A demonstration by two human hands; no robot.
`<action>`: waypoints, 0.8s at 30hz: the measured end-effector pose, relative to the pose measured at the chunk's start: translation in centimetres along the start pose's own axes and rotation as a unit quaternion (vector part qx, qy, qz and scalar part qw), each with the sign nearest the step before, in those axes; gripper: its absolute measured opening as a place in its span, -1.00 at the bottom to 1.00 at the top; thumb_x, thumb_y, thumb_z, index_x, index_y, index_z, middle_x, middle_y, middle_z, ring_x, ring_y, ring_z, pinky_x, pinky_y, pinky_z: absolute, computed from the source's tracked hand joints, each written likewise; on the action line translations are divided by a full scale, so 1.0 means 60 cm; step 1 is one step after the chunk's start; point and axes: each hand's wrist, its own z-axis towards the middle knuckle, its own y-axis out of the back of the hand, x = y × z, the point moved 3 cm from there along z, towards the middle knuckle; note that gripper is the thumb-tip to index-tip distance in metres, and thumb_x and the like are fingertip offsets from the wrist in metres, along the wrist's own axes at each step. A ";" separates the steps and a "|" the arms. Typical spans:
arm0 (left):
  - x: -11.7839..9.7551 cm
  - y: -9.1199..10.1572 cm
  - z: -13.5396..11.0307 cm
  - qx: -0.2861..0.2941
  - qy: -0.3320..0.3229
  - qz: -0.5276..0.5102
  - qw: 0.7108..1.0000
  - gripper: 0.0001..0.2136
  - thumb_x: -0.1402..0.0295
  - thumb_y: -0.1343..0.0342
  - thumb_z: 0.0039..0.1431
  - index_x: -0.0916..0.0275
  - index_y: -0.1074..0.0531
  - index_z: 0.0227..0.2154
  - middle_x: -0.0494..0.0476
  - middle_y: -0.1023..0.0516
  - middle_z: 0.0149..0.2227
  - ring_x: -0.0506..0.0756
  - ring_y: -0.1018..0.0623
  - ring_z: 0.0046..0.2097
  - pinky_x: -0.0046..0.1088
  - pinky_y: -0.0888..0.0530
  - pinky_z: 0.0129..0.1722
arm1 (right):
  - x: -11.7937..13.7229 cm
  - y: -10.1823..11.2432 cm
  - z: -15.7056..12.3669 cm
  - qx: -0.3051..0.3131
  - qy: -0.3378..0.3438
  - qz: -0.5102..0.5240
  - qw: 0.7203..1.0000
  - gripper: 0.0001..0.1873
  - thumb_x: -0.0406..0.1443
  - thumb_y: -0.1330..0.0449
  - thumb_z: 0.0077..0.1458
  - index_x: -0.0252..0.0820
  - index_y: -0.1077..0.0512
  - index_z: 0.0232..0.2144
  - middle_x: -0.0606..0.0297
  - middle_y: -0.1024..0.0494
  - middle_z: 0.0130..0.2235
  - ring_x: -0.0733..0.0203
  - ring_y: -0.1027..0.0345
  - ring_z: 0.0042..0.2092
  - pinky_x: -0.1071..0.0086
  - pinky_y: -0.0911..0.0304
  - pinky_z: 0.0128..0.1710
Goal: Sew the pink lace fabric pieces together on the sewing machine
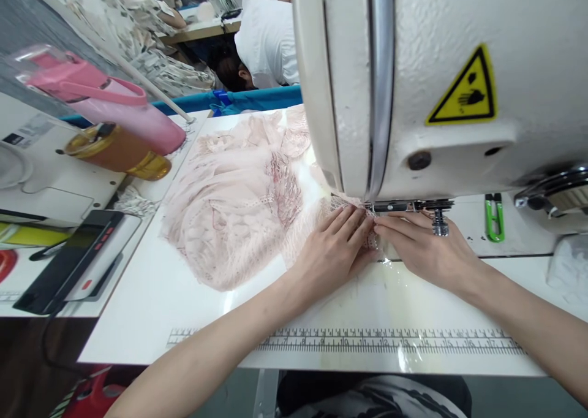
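Observation:
Pale pink lace fabric [229, 222] lies bunched on the white table, with reddish threads in its middle. Its right end runs under the sewing machine head [459, 154], beside the metal presser parts [399, 206]. My left hand [333, 243] rests on this end, fingers stretched out flat and the thumb apart from them. Close against its fingertips, my right hand [422, 246] has its fingers pressed together on the lace edge; its thumb is hidden. A metal guide with a knurled screw [440, 223] stands in front of the right hand. The needle itself cannot be seen.
Green thread snips [495, 219] lie right of my right hand. A printed ruler [344, 342] runs along the table's front. At left are a pink bottle [133, 108], an amber cup [119, 151] and a black-and-white device [73, 265]. A person in white [266, 38] bends beyond the table.

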 end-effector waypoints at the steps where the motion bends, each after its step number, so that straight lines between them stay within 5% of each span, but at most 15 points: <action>1: 0.000 0.000 0.000 -0.001 0.001 0.000 1.000 -0.57 0.16 0.08 0.35 0.41 -0.35 0.08 0.31 -0.39 0.15 0.22 -0.38 0.19 -0.17 -0.35 0.20 | 0.000 0.000 0.000 0.002 -0.001 -0.002 1.000 -0.62 -0.59 -0.07 -0.02 -0.22 -0.49 -0.20 0.41 -0.57 -0.05 0.24 -0.44 -0.17 0.30 -0.21 -0.29; 24: 0.002 -0.006 -0.006 -0.039 -0.002 0.027 0.999 -0.51 0.08 0.11 0.34 0.41 -0.33 0.08 0.34 -0.42 0.11 0.25 -0.37 0.20 -0.14 -0.34 0.19 | 0.004 -0.004 -0.002 0.015 -0.007 -0.055 0.998 -0.52 -0.61 -0.02 -0.07 -0.19 -0.50 -0.16 0.44 -0.52 0.01 0.21 -0.42 -0.20 0.27 -0.19 -0.27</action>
